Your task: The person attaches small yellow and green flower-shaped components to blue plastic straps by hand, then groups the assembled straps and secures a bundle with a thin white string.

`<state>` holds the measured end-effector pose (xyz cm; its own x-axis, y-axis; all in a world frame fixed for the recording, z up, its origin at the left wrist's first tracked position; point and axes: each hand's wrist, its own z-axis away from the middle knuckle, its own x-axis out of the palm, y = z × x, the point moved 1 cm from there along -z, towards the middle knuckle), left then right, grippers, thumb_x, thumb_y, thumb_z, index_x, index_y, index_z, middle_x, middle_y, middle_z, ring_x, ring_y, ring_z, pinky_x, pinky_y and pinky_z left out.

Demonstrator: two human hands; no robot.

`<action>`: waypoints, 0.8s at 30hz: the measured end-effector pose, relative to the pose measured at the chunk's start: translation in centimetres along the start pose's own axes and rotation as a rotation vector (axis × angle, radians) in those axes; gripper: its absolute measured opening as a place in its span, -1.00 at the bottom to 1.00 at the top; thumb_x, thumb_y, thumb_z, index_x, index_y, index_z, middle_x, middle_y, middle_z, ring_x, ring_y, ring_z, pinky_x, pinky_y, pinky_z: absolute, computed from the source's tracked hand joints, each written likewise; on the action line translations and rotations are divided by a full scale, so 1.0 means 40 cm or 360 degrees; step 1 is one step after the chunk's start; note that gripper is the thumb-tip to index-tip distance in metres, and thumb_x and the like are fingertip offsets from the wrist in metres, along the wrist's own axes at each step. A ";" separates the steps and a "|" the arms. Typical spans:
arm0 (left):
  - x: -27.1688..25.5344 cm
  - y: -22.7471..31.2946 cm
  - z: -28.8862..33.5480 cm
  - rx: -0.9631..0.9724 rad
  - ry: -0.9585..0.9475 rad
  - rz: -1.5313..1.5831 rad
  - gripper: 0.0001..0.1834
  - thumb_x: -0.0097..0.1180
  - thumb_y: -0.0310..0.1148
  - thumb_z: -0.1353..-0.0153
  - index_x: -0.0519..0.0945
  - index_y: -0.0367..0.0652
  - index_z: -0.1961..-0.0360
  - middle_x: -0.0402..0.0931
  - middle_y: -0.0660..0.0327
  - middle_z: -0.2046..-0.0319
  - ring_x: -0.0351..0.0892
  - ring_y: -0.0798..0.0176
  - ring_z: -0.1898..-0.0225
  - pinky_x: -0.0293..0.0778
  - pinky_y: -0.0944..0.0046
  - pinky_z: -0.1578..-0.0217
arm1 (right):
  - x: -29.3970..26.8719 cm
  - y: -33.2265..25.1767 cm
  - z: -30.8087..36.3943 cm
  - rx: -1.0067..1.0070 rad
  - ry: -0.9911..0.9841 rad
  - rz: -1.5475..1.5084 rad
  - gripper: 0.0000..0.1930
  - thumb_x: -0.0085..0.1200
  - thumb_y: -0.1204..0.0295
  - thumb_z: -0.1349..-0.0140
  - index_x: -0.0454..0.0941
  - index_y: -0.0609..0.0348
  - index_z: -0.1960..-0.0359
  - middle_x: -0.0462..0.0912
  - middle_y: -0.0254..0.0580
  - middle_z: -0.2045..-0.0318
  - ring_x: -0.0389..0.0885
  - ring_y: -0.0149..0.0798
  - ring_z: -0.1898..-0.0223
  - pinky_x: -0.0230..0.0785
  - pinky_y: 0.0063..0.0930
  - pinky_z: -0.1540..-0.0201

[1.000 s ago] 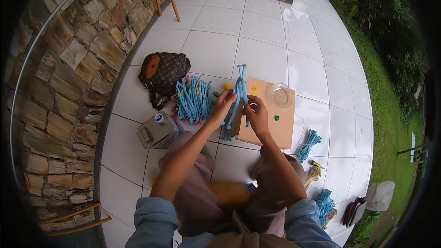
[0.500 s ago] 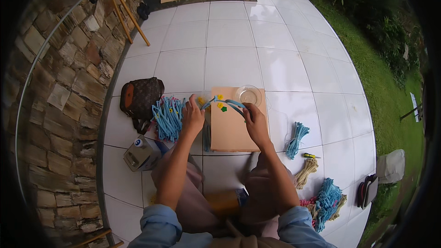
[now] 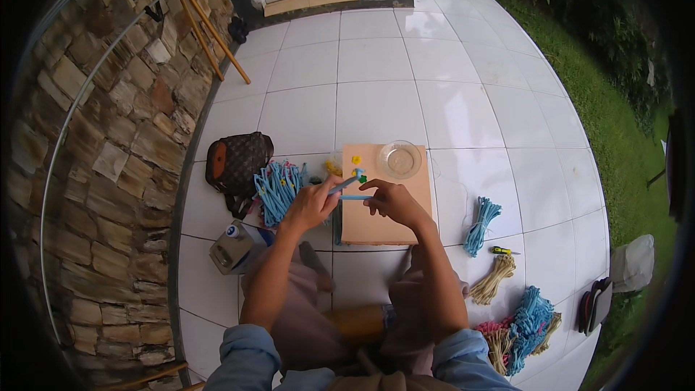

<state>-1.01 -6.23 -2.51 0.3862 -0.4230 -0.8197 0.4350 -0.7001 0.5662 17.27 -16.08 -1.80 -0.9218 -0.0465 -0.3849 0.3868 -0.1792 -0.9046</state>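
Note:
A light-blue cord runs in a folded loop between my hands, above the near part of a tan board. My left hand is closed on the cord at the board's left edge. My right hand pinches the cord's other side, its index finger reaching toward the left. Small yellow flower pieces and a green flower piece lie on the tan board just beyond the hands. A clear round bowl rests at the board's far right corner.
To the left are a pile of blue cords, a brown backpack and a grey container with a round cap. On the right lie a blue cord bundle, a screwdriver, a beige bundle and a mixed heap.
Both hands have come closer together and lower, and the arched cord between them is now folded into a tighter loop. The whole view has shifted slightly.

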 end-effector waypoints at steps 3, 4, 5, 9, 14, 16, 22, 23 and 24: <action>-0.011 -0.053 0.015 -0.0041 0.0136 0.0186 -0.67 -0.12 -0.33 -0.19 0.32 -0.30 0.06 0.48 -0.03 0.57 0.51 -0.04 0.52 0.36 0.13 0.51 | -0.015 -0.009 0.007 -0.0207 0.0269 -0.0103 -0.73 0.04 0.53 -0.07 0.41 0.18 0.15 0.50 -0.27 0.65 0.48 -0.44 0.60 0.34 -0.56 0.49; -0.015 -0.054 0.014 -0.0067 0.0168 0.0235 -0.66 -0.14 -0.31 -0.20 0.32 -0.33 0.07 0.49 -0.02 0.57 0.50 -0.05 0.52 0.36 0.13 0.50 | -0.022 -0.021 0.011 -0.0248 0.0415 -0.0200 -0.73 0.04 0.56 -0.05 0.40 0.18 0.16 0.49 -0.28 0.65 0.48 -0.44 0.60 0.34 -0.57 0.49; -0.020 -0.056 0.014 -0.0149 0.0116 0.0264 -0.63 -0.16 -0.29 -0.21 0.32 -0.37 0.07 0.48 -0.03 0.58 0.49 -0.08 0.53 0.35 0.13 0.51 | -0.021 -0.027 0.008 -0.0230 0.0422 -0.0246 -0.73 0.05 0.58 -0.05 0.39 0.17 0.17 0.47 -0.28 0.61 0.47 -0.47 0.58 0.34 -0.59 0.47; -0.018 -0.049 0.008 -0.0361 -0.0020 0.0381 -0.65 -0.17 -0.28 -0.22 0.33 -0.36 0.11 0.48 -0.08 0.55 0.49 -0.09 0.51 0.36 0.15 0.49 | 0.008 -0.031 -0.006 -0.0349 0.0377 -0.0487 -0.74 0.05 0.58 -0.06 0.40 0.17 0.17 0.46 -0.32 0.57 0.42 -0.52 0.56 0.30 -0.65 0.48; -0.011 -0.019 0.004 -0.0329 -0.0004 0.0825 -0.77 -0.02 -0.30 -0.16 0.30 -0.25 0.36 0.43 0.15 0.64 0.43 0.21 0.63 0.34 0.23 0.51 | 0.022 -0.007 -0.026 -0.0409 0.0576 -0.0853 -0.86 0.05 0.60 -0.07 0.38 0.23 0.33 0.41 -0.39 0.54 0.33 -0.59 0.59 0.19 -0.73 0.55; 0.009 -0.043 -0.005 -0.0087 0.0169 0.0693 -0.79 0.00 -0.33 -0.16 0.29 -0.22 0.34 0.38 0.23 0.64 0.39 0.30 0.62 0.33 0.29 0.53 | 0.011 -0.009 -0.031 -0.0429 0.0670 -0.0942 -0.87 0.05 0.61 -0.07 0.37 0.21 0.37 0.40 -0.40 0.55 0.31 -0.60 0.60 0.17 -0.73 0.56; -0.017 -0.038 -0.035 -0.0149 0.0154 0.1093 -0.84 0.01 -0.39 -0.17 0.30 -0.21 0.35 0.33 0.33 0.57 0.26 0.55 0.61 0.23 0.54 0.59 | -0.046 -0.001 -0.033 -0.0433 0.0936 -0.1210 -0.85 0.01 0.68 -0.06 0.31 0.20 0.43 0.39 -0.38 0.59 0.26 -0.57 0.66 0.12 -0.70 0.58; -0.026 -0.029 -0.038 -0.0192 0.0252 0.1241 -0.83 -0.01 -0.37 -0.19 0.31 -0.23 0.40 0.35 0.34 0.58 0.23 0.54 0.63 0.21 0.53 0.61 | -0.050 -0.002 -0.034 -0.0481 0.0972 -0.1199 -0.85 0.02 0.67 -0.06 0.31 0.19 0.42 0.38 -0.37 0.57 0.26 -0.57 0.64 0.13 -0.71 0.57; -0.033 -0.020 -0.041 -0.0235 0.0351 0.1387 -0.80 -0.04 -0.35 -0.21 0.33 -0.25 0.45 0.36 0.35 0.58 0.21 0.54 0.65 0.18 0.53 0.63 | -0.054 0.000 -0.034 -0.0528 0.1009 -0.1187 -0.84 0.03 0.66 -0.06 0.31 0.19 0.42 0.38 -0.36 0.56 0.27 -0.57 0.62 0.13 -0.71 0.55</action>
<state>-0.52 -4.18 -1.74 0.7673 -0.6375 -0.0694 0.0099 -0.0966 0.9953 19.29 -14.64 -1.24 -0.7840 0.5087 0.3558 -0.2008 0.3345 -0.9207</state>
